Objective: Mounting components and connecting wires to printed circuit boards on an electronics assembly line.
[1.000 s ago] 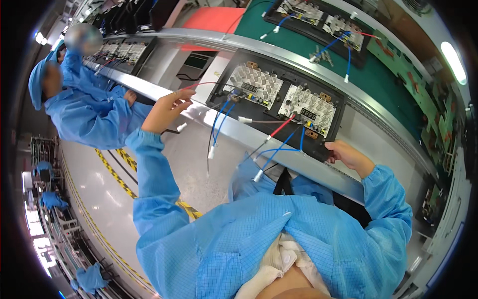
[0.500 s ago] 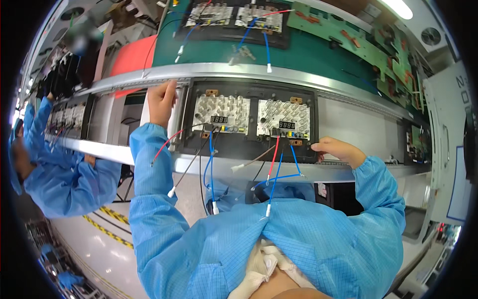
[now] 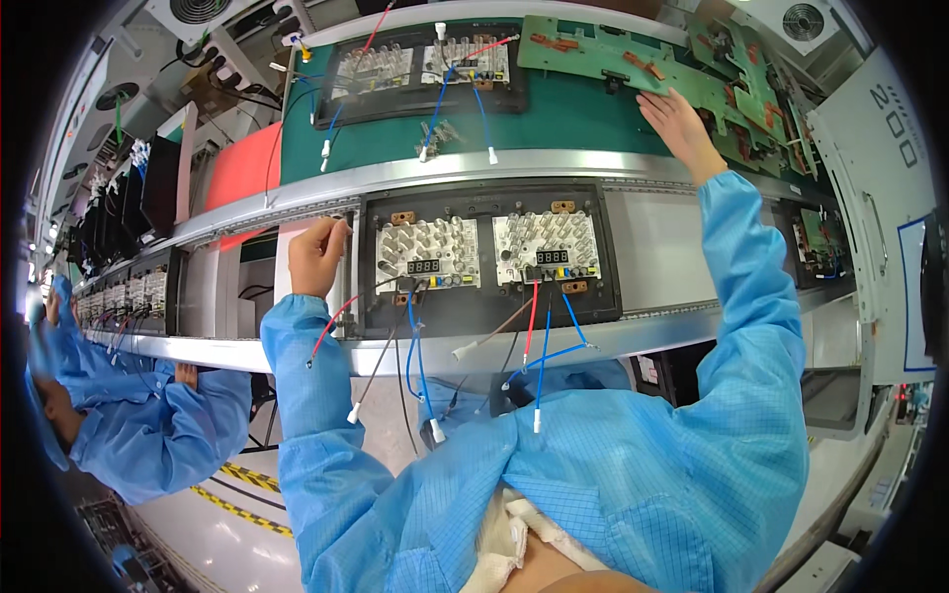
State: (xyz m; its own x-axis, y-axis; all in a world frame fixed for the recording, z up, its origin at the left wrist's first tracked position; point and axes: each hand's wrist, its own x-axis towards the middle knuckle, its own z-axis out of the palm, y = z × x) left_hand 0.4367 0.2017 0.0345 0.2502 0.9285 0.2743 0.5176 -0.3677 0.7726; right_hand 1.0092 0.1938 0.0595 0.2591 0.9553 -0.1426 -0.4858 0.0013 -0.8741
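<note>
1. While the head view looks down on the bench, a black rectangular tray [image 3: 474, 314] lies flat across the centre of the frame, between two silvery metal rails [image 3: 682, 331].
2. Side by side in this tray sit two white circuit boards [image 3: 549, 247], each carrying rows of clear round parts and a small black digit display [image 3: 423, 267].
3. From the boards' lower edges, red, blue, brown and black wires [image 3: 543, 371] hang over the near rail toward the bottom of the frame, several ending in white connectors [image 3: 437, 431].
4. At centre left, the left hand [image 3: 318, 255] is just beside the tray's left edge, its fingers bent inward; how far they close, and whether on anything, I cannot tell.
5. At upper right, the right hand [image 3: 677, 128] has its fingers stretched out and reaches to the lower edge of a long green flat panel with orange-brown parts [image 3: 593, 57]; whether the fingertips touch it, I cannot tell.
6. Across the upper middle, a dark green mat [image 3: 583, 124] bears that panel, a second black tray with white boards [image 3: 509, 99] and a small heap of metallic pieces [image 3: 445, 131].
7. At left, a co-worker in blue workwear [image 3: 163, 450] is beside the same line; a salmon-red sheet [image 3: 242, 183] lies at upper left.
</note>
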